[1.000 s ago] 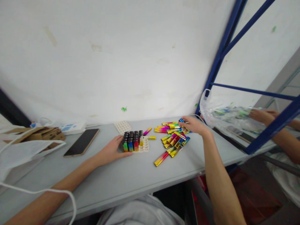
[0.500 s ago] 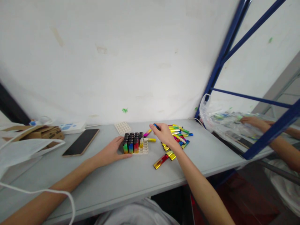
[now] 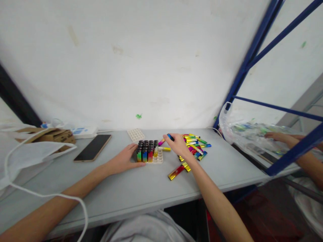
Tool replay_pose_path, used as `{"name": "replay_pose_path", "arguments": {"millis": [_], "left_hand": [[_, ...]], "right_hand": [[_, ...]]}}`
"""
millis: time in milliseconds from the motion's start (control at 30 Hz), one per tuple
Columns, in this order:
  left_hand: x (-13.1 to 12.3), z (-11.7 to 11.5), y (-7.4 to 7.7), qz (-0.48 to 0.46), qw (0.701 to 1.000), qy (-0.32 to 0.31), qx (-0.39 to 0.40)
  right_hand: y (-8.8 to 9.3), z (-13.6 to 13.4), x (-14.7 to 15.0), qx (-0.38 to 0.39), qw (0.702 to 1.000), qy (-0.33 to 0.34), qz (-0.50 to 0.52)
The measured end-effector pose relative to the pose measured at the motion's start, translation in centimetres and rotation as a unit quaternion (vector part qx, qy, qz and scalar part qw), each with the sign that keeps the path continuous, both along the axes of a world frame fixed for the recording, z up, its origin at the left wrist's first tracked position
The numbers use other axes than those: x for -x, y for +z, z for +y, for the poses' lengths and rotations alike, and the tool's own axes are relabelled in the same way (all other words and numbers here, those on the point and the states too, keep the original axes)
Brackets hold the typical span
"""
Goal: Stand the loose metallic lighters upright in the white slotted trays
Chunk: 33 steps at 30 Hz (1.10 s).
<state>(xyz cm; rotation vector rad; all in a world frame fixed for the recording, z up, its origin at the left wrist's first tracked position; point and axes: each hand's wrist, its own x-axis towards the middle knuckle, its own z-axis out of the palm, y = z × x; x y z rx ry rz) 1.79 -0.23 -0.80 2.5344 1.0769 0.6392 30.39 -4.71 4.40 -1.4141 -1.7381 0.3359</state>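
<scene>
My left hand (image 3: 124, 158) rests against the left side of a white tray (image 3: 158, 160), its thumb along the front edge and its fingers toward the back. Rows of lighters (image 3: 147, 151) with black tops and shiny coloured bodies stand upright in the tray. Several holes on its right side show bare. Just right of the tray and a little above the table, my right hand (image 3: 178, 147) is closed on a lighter (image 3: 170, 136), of which only a dark blue end shows. Loose lighters (image 3: 194, 148) lie heaped beside and beyond that hand.
A second white tray (image 3: 135, 135) lies near the wall. Left are a phone (image 3: 93, 148), a cardboard box (image 3: 57, 136), a white bag (image 3: 30, 154) and a white cable (image 3: 47, 195). At right, behind a blue frame (image 3: 242, 74), another person's hand (image 3: 276, 136) touches plastic-wrapped items.
The view has shifted slightly, so the table things sit a little farther right in the picture. Both hands keep nearly the same places relative to the tray, and the lighter stays in my right hand.
</scene>
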Motion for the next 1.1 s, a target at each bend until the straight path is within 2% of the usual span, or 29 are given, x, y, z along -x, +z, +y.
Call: {"name": "replay_pose_path", "arguments": {"millis": [133,333,533,667,767,933,1100], "left_hand": [[0.0,0.0,0.0,-0.001,1.0,-0.007,-0.008],[0.0,0.1,0.0,-0.005,1.0,-0.009,-0.007],[-0.2,-0.4,0.6,0.004,1.0,-0.004,0.004],[-0.2,-0.4,0.5,0.014,1.0,-0.011,0.003],[-0.1,-0.2,0.3,0.018,1.0,-0.009,-0.003],[-0.1,-0.2,0.2,0.015,1.0,-0.012,-0.01],[-0.1,-0.2,0.2,0.016,1.0,-0.012,-0.007]], "right_hand": [[-0.1,0.0,0.0,-0.017,1.0,-0.024,-0.012],[0.2,-0.3,0.0,-0.044,0.998,-0.018,-0.046],[1.3,-0.9,-0.7,-0.032,0.991,0.083,-0.102],[2.5,-1.6,-1.0,-0.081,0.974,0.137,-0.162],[3.3,-2.3,-1.2,-0.032,0.969,0.154,-0.19],[3.6,-2.8,-1.3,0.086,0.957,0.23,-0.155],[2.7,-2.0,-0.8,0.095,0.947,0.25,-0.177]]}}
